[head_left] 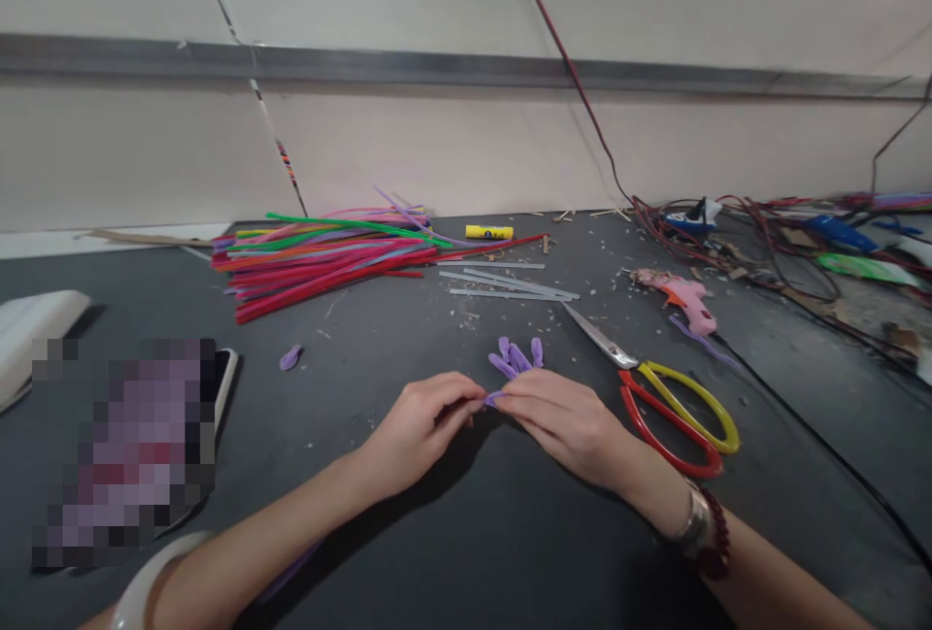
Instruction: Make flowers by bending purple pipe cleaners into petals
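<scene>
A short piece of purple pipe cleaner (494, 399) shows between my two hands, just above the dark table. My left hand (429, 421) pinches it at its left end, thumb and fingers pressed together. From the other side my right hand (572, 421) grips it, fingers closed; most of the piece is hidden by the fingertips. Right behind my right hand lie several small looped purple pieces (518, 358). One more purple loop (290, 357) rests apart, off to the left. Scissors (655, 387) with one red and one yellow handle lie beside my right wrist, blades pointing away.
A bundle of colourful pipe cleaners (327, 266) lies at the back left, near a yellow glue stick (488, 233) and clear glue sticks (510, 285). A pink glue gun (681, 298) with a black cord (815, 436) is at right, before tangled cables. A phone (138, 455) lies left.
</scene>
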### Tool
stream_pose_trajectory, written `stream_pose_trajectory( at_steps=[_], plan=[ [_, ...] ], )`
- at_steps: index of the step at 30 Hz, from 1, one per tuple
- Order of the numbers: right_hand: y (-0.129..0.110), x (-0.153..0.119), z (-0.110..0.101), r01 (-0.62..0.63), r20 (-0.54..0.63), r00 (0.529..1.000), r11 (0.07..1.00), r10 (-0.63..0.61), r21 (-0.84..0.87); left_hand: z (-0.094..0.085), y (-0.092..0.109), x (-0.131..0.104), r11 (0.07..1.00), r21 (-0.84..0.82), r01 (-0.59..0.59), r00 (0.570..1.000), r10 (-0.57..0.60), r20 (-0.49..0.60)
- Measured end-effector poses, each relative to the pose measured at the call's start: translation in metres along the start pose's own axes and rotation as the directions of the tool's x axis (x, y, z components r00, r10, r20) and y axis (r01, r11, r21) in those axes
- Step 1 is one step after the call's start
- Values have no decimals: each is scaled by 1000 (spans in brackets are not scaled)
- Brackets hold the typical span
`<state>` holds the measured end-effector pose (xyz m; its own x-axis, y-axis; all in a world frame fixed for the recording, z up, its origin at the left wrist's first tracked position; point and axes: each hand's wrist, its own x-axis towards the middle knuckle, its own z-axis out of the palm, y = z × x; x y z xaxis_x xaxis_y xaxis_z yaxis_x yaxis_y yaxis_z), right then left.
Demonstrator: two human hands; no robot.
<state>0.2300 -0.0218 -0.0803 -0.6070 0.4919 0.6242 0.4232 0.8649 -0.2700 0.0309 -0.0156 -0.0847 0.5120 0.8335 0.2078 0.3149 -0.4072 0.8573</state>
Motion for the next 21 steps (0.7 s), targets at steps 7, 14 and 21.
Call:
stream_pose_trajectory(
  at_steps=[7, 14, 21],
  plan=[
    [2, -3, -4, 25, -48, 999, 1000, -25, -13, -1, 1, 4, 695, -571, 437, 898, -301, 321],
    [3, -2, 1, -8, -46, 999, 1000, 9, 23, 1, -3, -4, 986, 144, -80, 990, 95, -106],
    [2, -1, 0, -13, -61, 998, 1000, 15, 27, 2, 4, -5, 979, 166, -122, 973, 151, -176]
  ],
)
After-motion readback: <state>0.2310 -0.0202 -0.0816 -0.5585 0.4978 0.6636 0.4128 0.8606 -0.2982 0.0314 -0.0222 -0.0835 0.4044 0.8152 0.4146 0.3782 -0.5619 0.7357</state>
